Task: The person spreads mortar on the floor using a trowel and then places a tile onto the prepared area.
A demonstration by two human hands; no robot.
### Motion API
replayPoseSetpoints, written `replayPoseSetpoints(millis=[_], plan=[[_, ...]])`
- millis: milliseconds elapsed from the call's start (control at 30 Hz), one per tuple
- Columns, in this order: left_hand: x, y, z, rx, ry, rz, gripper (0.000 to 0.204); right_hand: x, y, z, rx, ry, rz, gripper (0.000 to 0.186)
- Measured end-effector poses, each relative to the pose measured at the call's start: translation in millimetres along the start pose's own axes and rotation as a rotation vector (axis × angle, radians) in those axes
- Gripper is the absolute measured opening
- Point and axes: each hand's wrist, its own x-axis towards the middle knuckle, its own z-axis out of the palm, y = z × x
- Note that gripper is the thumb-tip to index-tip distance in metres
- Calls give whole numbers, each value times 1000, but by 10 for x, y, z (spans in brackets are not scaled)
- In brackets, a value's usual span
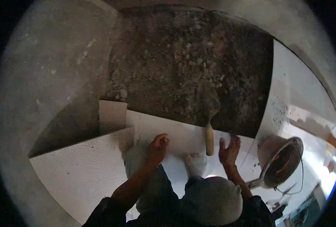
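Observation:
My left hand [158,148] is closed, its fingers curled loosely with nothing visible in them, beside my left knee and over the white floor tiles [171,132]. To the right, my right hand [229,151] lies flat and open on the tiles near their far edge, thumb apart from the fingers. Between the hands is a trowel, its wooden handle [209,140] lying across the tile edge and its dim blade pointing out over the rough dark bed [168,68]. Neither hand touches the trowel.
At the left lies a large loose tile [77,166] with combed ridges, next to a smaller tile piece [112,115]. A dirty bucket [266,151] with a wire handle stands at the right. Tiles [292,87] with dark crumbs border the bed. Grey concrete [54,68] spreads at far left.

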Motion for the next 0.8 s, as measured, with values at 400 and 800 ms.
replayPoseSetpoints(millis=[400,800], plan=[[1248,916,-649,490,432,43,47,542,-754,-143,288,-297,100,31],[1164,670,-1069,1303,607,329,37,1547,-1215,201,-63,-599,-845,65]])
